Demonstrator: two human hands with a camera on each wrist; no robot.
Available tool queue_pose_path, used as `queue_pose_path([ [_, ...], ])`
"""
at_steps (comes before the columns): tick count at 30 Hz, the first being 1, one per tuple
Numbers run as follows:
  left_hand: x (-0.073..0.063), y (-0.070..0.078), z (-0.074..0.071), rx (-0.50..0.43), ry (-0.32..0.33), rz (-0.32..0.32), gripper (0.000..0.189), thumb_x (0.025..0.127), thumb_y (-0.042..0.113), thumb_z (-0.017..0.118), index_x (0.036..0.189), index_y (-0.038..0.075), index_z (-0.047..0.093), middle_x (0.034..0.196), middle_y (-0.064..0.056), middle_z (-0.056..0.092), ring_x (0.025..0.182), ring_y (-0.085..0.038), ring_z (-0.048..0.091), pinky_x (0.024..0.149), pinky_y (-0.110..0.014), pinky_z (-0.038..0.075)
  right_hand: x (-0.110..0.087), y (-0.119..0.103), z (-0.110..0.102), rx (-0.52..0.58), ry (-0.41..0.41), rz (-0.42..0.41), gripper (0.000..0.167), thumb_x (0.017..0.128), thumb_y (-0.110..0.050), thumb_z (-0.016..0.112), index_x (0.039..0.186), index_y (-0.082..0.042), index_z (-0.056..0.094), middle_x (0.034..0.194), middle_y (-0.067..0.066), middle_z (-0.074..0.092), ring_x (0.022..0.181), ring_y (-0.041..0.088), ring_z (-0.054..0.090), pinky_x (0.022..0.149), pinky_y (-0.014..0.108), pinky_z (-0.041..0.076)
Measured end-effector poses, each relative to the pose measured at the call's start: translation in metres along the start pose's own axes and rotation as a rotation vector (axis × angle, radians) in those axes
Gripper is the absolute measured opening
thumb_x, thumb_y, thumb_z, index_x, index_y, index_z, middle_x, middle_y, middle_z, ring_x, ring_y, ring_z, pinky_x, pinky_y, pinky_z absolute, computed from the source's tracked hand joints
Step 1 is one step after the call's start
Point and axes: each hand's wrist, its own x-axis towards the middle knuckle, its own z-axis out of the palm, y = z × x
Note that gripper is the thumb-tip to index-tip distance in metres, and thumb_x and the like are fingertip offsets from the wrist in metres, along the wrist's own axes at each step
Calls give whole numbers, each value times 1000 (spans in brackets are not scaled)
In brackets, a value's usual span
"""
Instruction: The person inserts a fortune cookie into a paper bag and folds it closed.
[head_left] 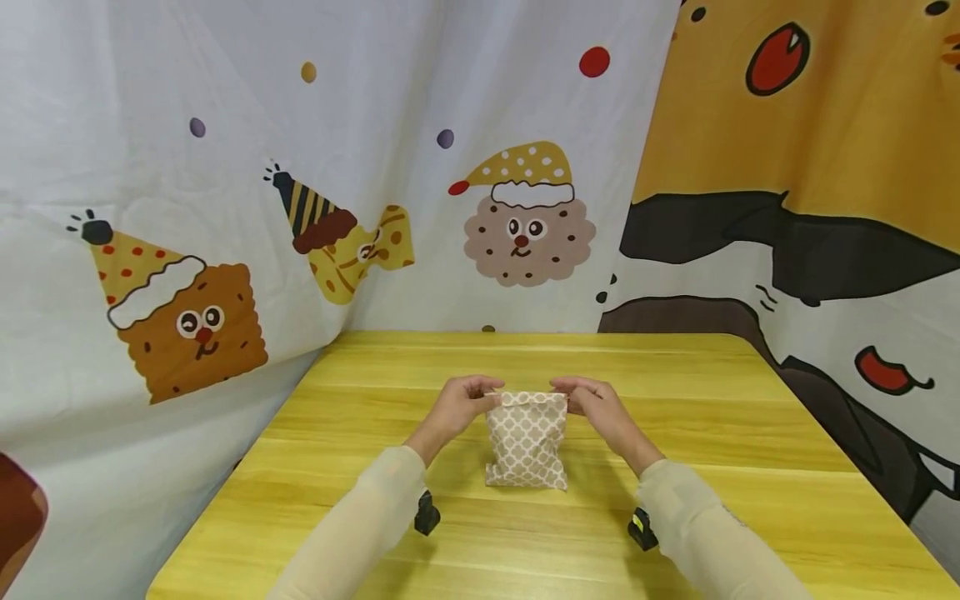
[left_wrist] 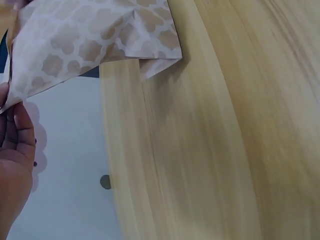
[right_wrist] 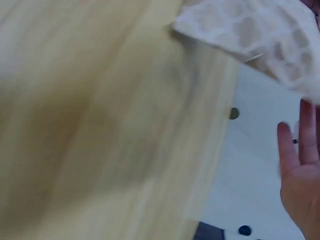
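Observation:
A beige paper bag (head_left: 527, 442) with a white lattice pattern stands upright on the wooden table, its upper edge folded into a narrow band. My left hand (head_left: 459, 408) pinches its top left corner, thumb in front. At the opposite top corner, my right hand (head_left: 600, 408) holds the edge between thumb and fingers. The left wrist view shows the bag's side (left_wrist: 90, 37) and the left hand (left_wrist: 17, 150) curled at its corner. In the right wrist view, the outer fingers of the right hand (right_wrist: 305, 175) stretch out below the blurred bag (right_wrist: 245, 25); its thumb is out of frame.
The yellow wooden table (head_left: 360, 542) ends at a rounded far edge behind the bag. A white curtain (head_left: 375, 92) with cartoon biscuits hangs behind and to the left, and an orange, black and white printed one (head_left: 720, 150) to the right. Dark wrist cameras sit under both sleeves.

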Motion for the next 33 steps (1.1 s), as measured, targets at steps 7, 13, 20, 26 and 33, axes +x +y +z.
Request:
queue_pose_path([
  [7, 4, 4, 5, 14, 25, 38, 20, 93, 5, 68, 112, 0, 72, 83, -9, 66, 68, -13, 48, 62, -28, 44, 12, -17, 8, -233, -5, 93, 47, 94, -49, 64, 122, -11, 71, 118, 4, 68, 108, 22, 62, 91, 43, 51],
  [13, 3, 5, 7, -7, 18, 55, 21, 93, 7, 70, 113, 2, 72, 79, -9, 64, 66, -13, 47, 61, -26, 43, 15, -20, 10, -268, 30, 121, 19, 93, -27, 72, 101, -11, 79, 96, 2, 72, 86, 20, 62, 73, 34, 50],
  [20, 3, 11, 10, 72, -62, 16, 26, 99, 28, 64, 118, 13, 72, 100, 1, 69, 87, -15, 61, 79, -39, 52, 12, -20, 11, -259, 34, 95, 15, 95, -23, 70, 99, -12, 78, 95, 2, 71, 85, 21, 61, 71, 35, 49],
  [26, 6, 14, 17, 167, -43, 20, 13, 95, 27, 69, 102, 17, 76, 97, 5, 68, 87, -15, 61, 73, -33, 54, 11, -19, 12, -262, 22, 87, 17, 95, -25, 69, 101, -12, 77, 95, 2, 70, 85, 21, 61, 72, 35, 51],
  [33, 4, 22, 24, 175, -35, 42, 8, 95, 20, 69, 97, 16, 76, 92, 5, 68, 84, -14, 62, 71, -31, 53, 11, -23, 19, -329, 14, 62, 15, 93, -25, 72, 98, -13, 79, 91, 0, 71, 77, 18, 61, 67, 34, 51],
])
